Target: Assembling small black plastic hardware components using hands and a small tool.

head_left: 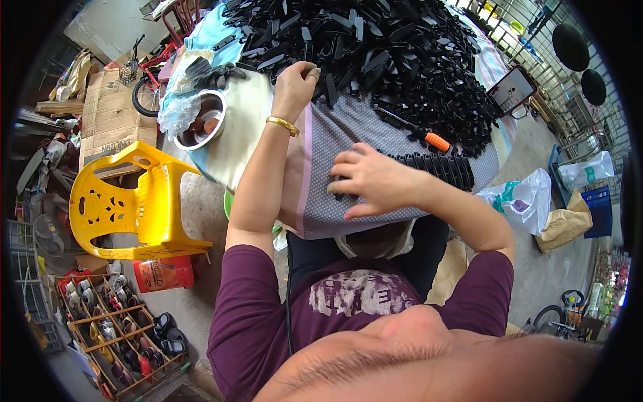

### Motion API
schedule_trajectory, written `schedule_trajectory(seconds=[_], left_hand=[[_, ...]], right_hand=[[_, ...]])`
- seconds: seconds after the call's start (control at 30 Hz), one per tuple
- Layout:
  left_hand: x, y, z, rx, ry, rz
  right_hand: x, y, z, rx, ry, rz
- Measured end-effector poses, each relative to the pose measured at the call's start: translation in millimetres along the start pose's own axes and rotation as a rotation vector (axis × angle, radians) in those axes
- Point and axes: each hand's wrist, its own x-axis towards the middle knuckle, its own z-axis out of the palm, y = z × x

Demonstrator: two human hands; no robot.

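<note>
A large heap of small black plastic parts [375,47] covers the far side of the cloth-covered table. My left hand [295,87], with a gold bangle at the wrist, reaches to the heap's near edge. Its fingers are curled together; what they hold, if anything, is hidden. My right hand [375,177] lies low over the dotted grey cloth [328,127], fingers spread and bent. Dark bits show just under its fingertips. Behind that hand and wrist runs a neat row of black parts [445,171]. An orange-handled screwdriver [435,141] lies between the row and the heap.
A white bowl [220,124] with brown contents, a clear crumpled bag [177,115] and dark gloves [201,72] sit at the table's left. A phone [512,90] stands at the right edge. A yellow chair [151,201] is left of the table; plastic bags [526,201] are to the right.
</note>
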Motion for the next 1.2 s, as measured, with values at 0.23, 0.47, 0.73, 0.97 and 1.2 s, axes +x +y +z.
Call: schedule_trajectory(seconds=[0.23, 0.47, 0.73, 0.97, 1.2], left_hand=[[-8, 12, 4, 0.113, 0.008, 0.062], [-26, 18, 18, 0.335, -0.033, 0.140], [-35, 24, 30, 0.656, -0.069, 0.231], [-33, 28, 33, 0.227, -0.009, 0.249], [-34, 49, 27, -0.947, -0.499, -0.452]], right_hand=[[-10, 9, 5, -0.082, -0.058, -0.023], [-19, 26, -14, 0.158, 0.284, -0.001], [-62, 100, -27, -0.348, 0.289, 0.710], [-48, 109, -11, -0.561, 0.237, 0.666], [-47, 111, -10, -0.541, 0.267, 0.617]])
